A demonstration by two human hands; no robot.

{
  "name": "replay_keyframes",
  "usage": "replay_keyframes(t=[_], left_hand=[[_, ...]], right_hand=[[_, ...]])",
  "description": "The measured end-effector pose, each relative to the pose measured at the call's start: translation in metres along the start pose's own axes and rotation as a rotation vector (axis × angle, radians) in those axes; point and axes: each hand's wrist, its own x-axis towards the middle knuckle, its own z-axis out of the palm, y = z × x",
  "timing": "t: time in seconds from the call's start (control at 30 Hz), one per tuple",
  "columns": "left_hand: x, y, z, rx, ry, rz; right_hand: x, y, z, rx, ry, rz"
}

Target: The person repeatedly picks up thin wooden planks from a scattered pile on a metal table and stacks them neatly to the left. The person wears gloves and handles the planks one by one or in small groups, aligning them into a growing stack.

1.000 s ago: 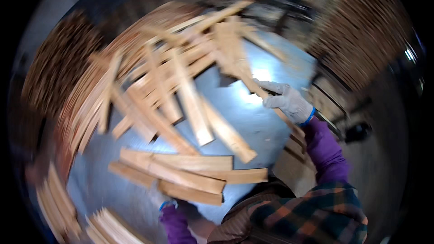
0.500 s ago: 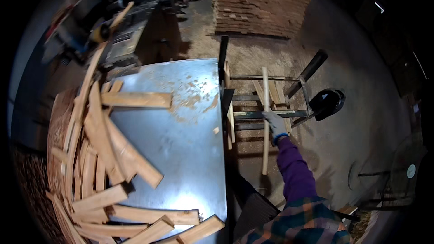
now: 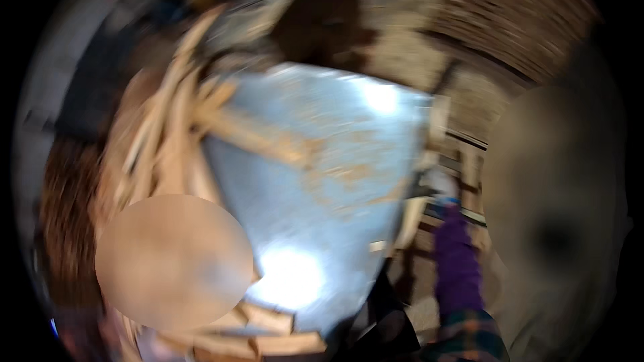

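My right hand [image 3: 439,182], in a grey glove below a purple sleeve, reaches past the right edge of a shiny metal tabletop [image 3: 282,194]. Pale wooden strips [image 3: 410,221] show beside that edge, above and below the hand. Motion smears the fingers, so whether they grip a strip cannot be told. My left hand is not in view. Many wooden strips [image 3: 176,141] lie heaped along the tabletop's left side, one board [image 3: 258,137] jutting inward. More short pieces [image 3: 288,344] lie at its near edge.
A metal frame [image 3: 466,137] with wood in it stands right of the table. A large wood stack [image 3: 510,17] is at the far right. A beige blurred oval [image 3: 174,261] hides part of the heap, and a grey one [image 3: 557,181] hides the right side.
The view has swung left and blurred, so the tabletop sits further right. My right hand, earlier closed round a long wooden strip over the frame, is now nearer the table edge.
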Motion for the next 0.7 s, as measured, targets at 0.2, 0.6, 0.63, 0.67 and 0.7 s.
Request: replay_keyframes(t=[0.2,0.6,0.63,0.67,0.7], left_hand=[[-0.038,-0.050,0.006,0.004,0.160,-0.059],[-0.050,-0.014,0.007,-1.848,0.370,-0.812],[-0.041,-0.023,0.015,-2.050,0.434,-1.001],[-0.039,-0.040,0.012,-2.059,0.388,-0.974],[-0.049,-0.049,0.014,-2.070,0.368,-0.972]], right_hand=[[-0.069,-0.074,-0.123,0.703,0.013,0.474],[-0.196,-0.737,0.015,-0.494,-0.923,-1.158],[-0.202,-0.741,0.032,-0.442,-0.867,-1.137],[-0.199,-0.738,0.048,-0.389,-0.813,-1.107],[-0.196,-0.733,0.057,-0.342,-0.773,-1.105]])
